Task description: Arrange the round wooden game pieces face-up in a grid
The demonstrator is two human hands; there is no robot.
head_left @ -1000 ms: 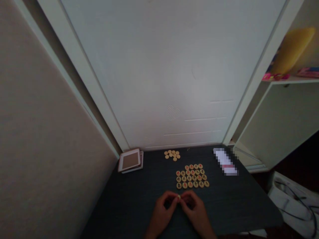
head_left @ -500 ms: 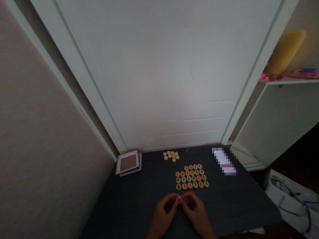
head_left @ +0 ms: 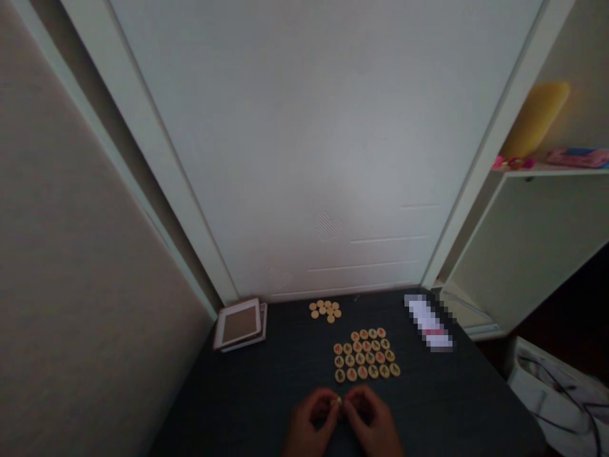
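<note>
My left hand (head_left: pixel 313 422) and my right hand (head_left: pixel 372 420) meet at the near edge of a dark table (head_left: pixel 266 393). Their fingertips pinch one small round wooden disc (head_left: pixel 339 400) between them. Just beyond the hands, several round wooden game pieces (head_left: pixel 365 355) with red and dark marks lie in neat rows. A smaller loose cluster of plain pale discs (head_left: pixel 325 310) sits farther back by the wall.
A flat square box with a brown face (head_left: pixel 239 324) rests at the table's back left corner. A blurred white item (head_left: pixel 429 321) lies at the back right. White shelving (head_left: pixel 537 228) with a yellow object (head_left: pixel 535 120) stands right; a white bag (head_left: pixel 556 393) is beside the table.
The view has tilted up slightly, so the table and hands sit lower in the picture. Both hands keep pinching the same small disc.
</note>
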